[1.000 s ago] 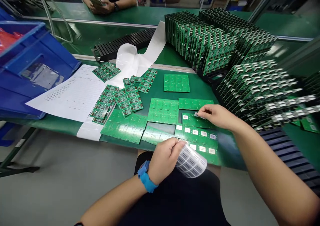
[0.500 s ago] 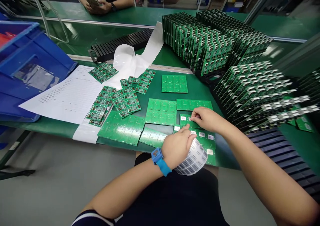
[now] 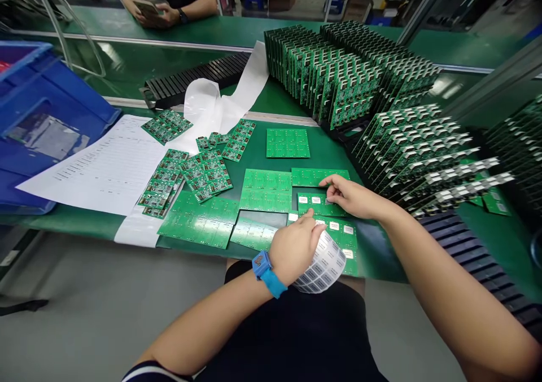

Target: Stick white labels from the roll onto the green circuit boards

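My left hand (image 3: 296,246), with a blue wristband, grips a curled sheet of small barcode labels (image 3: 324,266) at the table's near edge. My right hand (image 3: 349,197) reaches over a green circuit panel (image 3: 315,204) that carries two white labels, with its fingertips pressed on the panel's right part. A second labelled panel (image 3: 345,236) lies just below it, partly hidden by my left hand. Whether a label is under my right fingers I cannot tell.
Bare green panels (image 3: 266,189) and populated boards (image 3: 205,173) lie left of my hands, beside a printed sheet (image 3: 105,165) and a blue bin (image 3: 42,117). Racks of upright boards (image 3: 339,71) fill the right. Across the belt a person's hands (image 3: 154,14) hold a phone.
My left hand moved up and right with the label sheet, close to the panels. My right hand slid slightly left and down onto the small panel, which now shows a second label.
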Demonstrator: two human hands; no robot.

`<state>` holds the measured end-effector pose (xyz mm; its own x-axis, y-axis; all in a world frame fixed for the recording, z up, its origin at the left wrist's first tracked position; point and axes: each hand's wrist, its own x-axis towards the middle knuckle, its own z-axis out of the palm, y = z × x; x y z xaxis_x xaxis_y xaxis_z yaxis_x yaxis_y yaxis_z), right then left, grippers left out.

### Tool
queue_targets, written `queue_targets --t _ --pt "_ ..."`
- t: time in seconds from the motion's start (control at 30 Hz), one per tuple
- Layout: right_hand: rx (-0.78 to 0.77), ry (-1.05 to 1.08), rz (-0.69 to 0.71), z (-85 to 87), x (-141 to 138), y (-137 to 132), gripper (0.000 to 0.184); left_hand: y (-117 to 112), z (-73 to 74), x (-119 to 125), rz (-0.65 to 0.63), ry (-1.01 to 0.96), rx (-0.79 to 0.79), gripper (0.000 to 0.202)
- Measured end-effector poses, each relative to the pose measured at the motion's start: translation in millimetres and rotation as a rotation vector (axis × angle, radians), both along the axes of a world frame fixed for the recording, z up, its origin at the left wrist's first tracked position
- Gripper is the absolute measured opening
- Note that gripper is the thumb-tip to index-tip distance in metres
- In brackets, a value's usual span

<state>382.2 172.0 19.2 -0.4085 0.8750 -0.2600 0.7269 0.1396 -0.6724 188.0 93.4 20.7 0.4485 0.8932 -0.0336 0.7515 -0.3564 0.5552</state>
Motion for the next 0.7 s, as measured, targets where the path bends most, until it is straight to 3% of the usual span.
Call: queue_targets --t 0.17,0.3,0.37,0.47,0.53,0.7 --pt "0.22 -0.087 0.007 -4.6 -5 -11 0.02 1 -0.8 -1 0.006 -0.04 -0.03 0.034" --pt "0.474 -0.007 -0.198 8.9 -11 -40 0.013 2 0.7 -4 0.111 -0.222 -0.078 0.031" --pt "0.411 0.133 -0.289 20.4 -16 -59 0.014 1 1.5 -6 0.196 -0.364 -0.094 0.031" --pt "0.117 0.293 -0.281 35.1 -28 -85 0.022 -3 1.3 -9 0.292 -0.499 -0.099 0.031" --pt "0.001 0.335 -0.323 40.5 -36 -95 0.02 -6 1.0 -11 0.314 -0.542 -0.089 0.03" --pt "0.015 0.317 -0.405 46.7 -43 -99 0.01 -10 3.2 -17 0.124 -0.704 -0.109 0.02"
